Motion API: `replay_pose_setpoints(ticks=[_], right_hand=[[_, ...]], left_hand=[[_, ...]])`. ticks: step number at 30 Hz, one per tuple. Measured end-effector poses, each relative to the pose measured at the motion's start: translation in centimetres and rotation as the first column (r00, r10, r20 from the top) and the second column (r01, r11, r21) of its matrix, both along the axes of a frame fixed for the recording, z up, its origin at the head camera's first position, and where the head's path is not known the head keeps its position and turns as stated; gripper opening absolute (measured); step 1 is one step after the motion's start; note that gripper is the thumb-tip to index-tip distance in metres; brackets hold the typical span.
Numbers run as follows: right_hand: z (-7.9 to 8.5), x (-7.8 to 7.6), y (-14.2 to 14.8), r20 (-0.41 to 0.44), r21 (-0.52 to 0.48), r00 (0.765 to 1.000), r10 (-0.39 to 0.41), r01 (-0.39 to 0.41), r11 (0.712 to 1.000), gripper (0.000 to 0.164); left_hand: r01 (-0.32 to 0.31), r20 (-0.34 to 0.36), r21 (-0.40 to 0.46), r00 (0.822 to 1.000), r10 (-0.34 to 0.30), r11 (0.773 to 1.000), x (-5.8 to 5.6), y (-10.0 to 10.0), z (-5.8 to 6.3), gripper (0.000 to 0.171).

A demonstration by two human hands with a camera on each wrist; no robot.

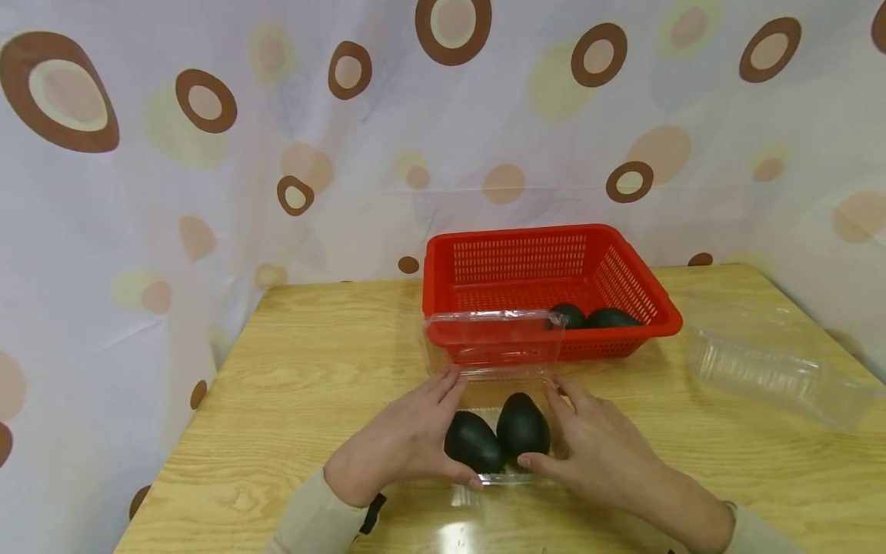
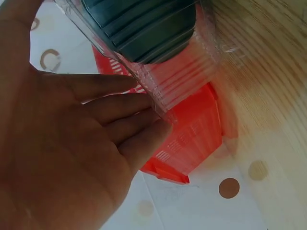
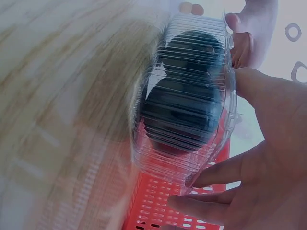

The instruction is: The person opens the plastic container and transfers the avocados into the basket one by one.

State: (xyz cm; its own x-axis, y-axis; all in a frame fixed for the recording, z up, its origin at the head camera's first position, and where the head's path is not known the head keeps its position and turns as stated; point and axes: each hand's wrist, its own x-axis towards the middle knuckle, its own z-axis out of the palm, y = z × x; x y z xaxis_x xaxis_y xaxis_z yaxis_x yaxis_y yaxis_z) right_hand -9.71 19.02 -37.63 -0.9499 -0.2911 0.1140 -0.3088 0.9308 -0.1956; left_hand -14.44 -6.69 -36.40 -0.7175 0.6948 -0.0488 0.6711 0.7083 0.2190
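Observation:
A clear plastic clamshell container [image 1: 508, 480] lies on the table with its lid [image 1: 494, 346] raised at the back. Two dark avocados, a left one [image 1: 474, 442] and a right one [image 1: 523, 425], sit side by side in its base. My left hand [image 1: 401, 435] holds the base's left end, thumb at the front rim and fingers towards the back. At the opposite end my right hand [image 1: 605, 442] grips the rim in the same way. Through the ribbed wall, the right wrist view shows both avocados, one dark shape [image 3: 182, 115] nearer. The left wrist view shows fingers against the rim.
Behind the container stands a red plastic basket [image 1: 657, 296], with two dark avocados [image 1: 612, 318] visible in its front right corner. Another clear plastic container [image 1: 761, 369] stands open on the right of the wooden table [image 1: 298, 385]. A patterned cloth [image 1: 388, 154] hangs behind.

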Motion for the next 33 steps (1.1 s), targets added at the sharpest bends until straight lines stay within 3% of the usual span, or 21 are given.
replay_pose_setpoints(ticks=[9, 13, 16, 21, 23, 26, 29, 33], right_hand=[[-0.1, 0.4, 0.1, -0.081, 0.021, 0.997, 0.019, -0.017, 1.000, 0.089], [0.0, 0.5, 0.2, -0.125, 0.010, 0.991, 0.043, -0.042, 0.999, 0.082], [0.1, 0.5, 0.2, -0.178, -0.030, 0.978, 0.106, -0.113, 0.993, 0.073], [0.1, -0.1, -0.6, -0.262, -0.027, 0.923, 0.281, -0.298, 0.954, 0.051], [0.1, -0.2, -1.0, -0.238, -0.025, 0.919, 0.315, -0.330, 0.944, 0.045], [0.2, -0.3, -1.3, -0.151, -0.061, 0.938, 0.313, -0.325, 0.944, 0.043], [0.3, -0.4, -1.6, -0.050, -0.101, 0.962, 0.268, -0.272, 0.957, 0.049], [0.5, -0.9, -1.9, 0.018, -0.107, 0.967, 0.254, -0.251, 0.962, 0.056]], left_hand=[[-0.012, 0.012, -0.064, 1.000, 0.012, 0.998, 0.6, 0.4, 0.8, 0.121], [-0.005, 0.049, -0.065, 0.999, 0.008, 0.998, 0.4, 0.1, 0.8, 0.119], [-0.006, 0.055, -0.060, 0.998, 0.009, 0.998, 0.4, 0.0, 0.9, 0.118], [-0.009, 0.039, -0.064, 0.999, 0.012, 0.998, 0.4, 0.2, 1.0, 0.118], [-0.012, 0.045, -0.066, 0.999, 0.015, 0.998, 0.4, 0.2, 1.0, 0.118], [-0.015, 0.055, -0.063, 0.998, 0.019, 0.998, 0.4, 0.3, 1.0, 0.118], [-0.017, 0.056, -0.060, 0.998, 0.021, 0.998, 0.4, 0.3, 0.9, 0.118], [-0.016, 0.047, -0.056, 0.999, 0.019, 0.998, 0.4, 0.2, 0.9, 0.118]])
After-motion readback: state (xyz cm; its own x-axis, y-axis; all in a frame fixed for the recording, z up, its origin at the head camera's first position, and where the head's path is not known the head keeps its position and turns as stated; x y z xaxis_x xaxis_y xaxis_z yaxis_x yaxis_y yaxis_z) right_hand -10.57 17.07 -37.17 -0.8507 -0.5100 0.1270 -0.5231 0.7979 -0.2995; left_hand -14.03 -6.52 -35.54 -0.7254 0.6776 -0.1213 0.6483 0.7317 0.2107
